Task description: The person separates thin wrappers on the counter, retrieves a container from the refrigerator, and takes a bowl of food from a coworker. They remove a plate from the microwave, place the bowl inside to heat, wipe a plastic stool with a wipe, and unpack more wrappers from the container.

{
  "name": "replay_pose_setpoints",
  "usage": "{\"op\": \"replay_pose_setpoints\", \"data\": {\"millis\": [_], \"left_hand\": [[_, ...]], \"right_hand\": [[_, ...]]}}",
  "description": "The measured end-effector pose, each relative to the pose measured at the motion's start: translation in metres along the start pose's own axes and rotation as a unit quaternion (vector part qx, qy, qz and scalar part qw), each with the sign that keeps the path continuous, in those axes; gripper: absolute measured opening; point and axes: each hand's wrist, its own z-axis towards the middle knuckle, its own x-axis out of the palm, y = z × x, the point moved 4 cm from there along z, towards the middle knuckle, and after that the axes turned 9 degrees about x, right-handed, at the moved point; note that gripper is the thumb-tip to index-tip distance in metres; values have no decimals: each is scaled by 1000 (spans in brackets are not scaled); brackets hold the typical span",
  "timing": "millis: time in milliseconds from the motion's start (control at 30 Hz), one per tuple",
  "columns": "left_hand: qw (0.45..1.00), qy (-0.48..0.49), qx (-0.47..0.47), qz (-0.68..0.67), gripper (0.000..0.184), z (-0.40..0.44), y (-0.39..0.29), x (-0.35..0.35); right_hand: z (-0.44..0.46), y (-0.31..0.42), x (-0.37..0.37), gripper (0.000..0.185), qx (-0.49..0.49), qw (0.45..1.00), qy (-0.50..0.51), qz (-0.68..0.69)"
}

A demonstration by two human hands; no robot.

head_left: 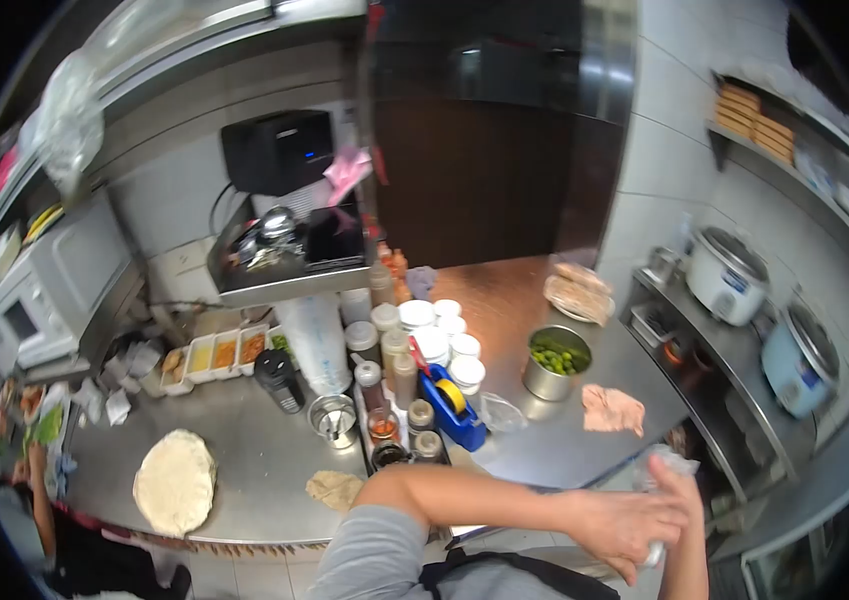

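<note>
My left hand (629, 525) reaches across my body to the far right, its fingers curled against my right hand. My right hand (682, 495) is raised beside it, one digit pointing up and the other fingers largely hidden. Crumpled clear plastic (682, 462) shows around and between the two hands; whether it is a bag or a glove I cannot tell. Beyond the hands, a pink cloth (614, 411) lies on the steel counter (584, 450). A metal pot (548, 384) with green pieces inside stands near the cloth.
A blue tape dispenser (456, 418), bottles and white-lidded tubs crowd the middle counter. Left are a steel cup (332, 420), a black shaker (277, 380) and a round of dough (176, 483). Two rice cookers (727, 277) occupy the right shelf. Another person's arm (41, 490) is far left.
</note>
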Motion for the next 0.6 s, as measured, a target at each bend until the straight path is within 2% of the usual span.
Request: {"op": "replay_pose_setpoints", "data": {"millis": [67,167,233,300,333,367,400,433,467,500,567,600], "left_hand": [[999,-27,28,-17,31,-6,35,4],[988,131,-21,72,33,-12,83,8],[991,125,-22,50,30,-11,104,2],[994,108,-22,26,30,-8,126,3],[998,50,-26,-8,36,-9,138,8],[997,40,-50,-40,33,-11,150,8],[994,30,-75,-70,32,-15,162,6],[990,18,-99,-100,32,-18,172,5],[925,-143,-243,-254,21,-31,180,5],[866,-169,-318,-346,17,-42,184,-4],[702,-218,-443,-514,25,-65,197,-23],[610,-370,-371,-594,41,-83,210,-17]], "right_hand": [[16,20,-15,24,-24,998,20,45],[35,25,-27,20,-114,979,-5,170],[40,15,-45,19,-161,972,-1,169],[27,18,-41,43,-131,990,-40,39],[23,23,-33,38,-196,979,-54,19],[29,25,-39,35,-280,945,-82,-150],[38,21,-46,33,-358,874,-107,-311],[44,25,-43,32,-426,770,-129,-458],[57,29,-49,31,-403,822,-122,-383],[62,40,-44,30,-377,867,-111,-306],[71,56,-31,29,-305,937,-84,-149],[82,59,-34,29,-261,961,-67,-67]]}}
